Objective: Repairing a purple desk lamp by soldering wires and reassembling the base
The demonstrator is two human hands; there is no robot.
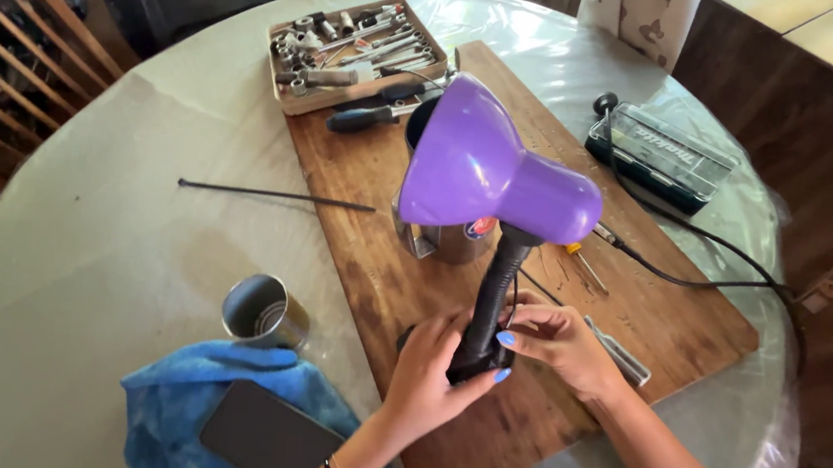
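Lamp: a desk lamp (501, 186) with a purple shade and black flexible neck stands upright on the wooden board (670, 316), its small black base (473, 367) between both hands.
Left hand: the left hand (430, 371) wraps the base from the near side, fingers closed on it.
Right hand: the right hand (558, 342) pinches the foot of the neck, fingers closed around it.
Handling: it looks light but top-heavy; the shade is smooth and probably slippery, the neck bends, so the base or lower neck seems the firmest hold.
Cord: a black cable (694, 278) trails off to the right.
Surface: a round counter (116, 228) under clear plastic sheet, likely slick.
Around: socket tray (352, 53), screwdriver (372, 115), metal cup (264, 311), blue cloth (171, 393), phone (263, 436), dark tool case (659, 155).
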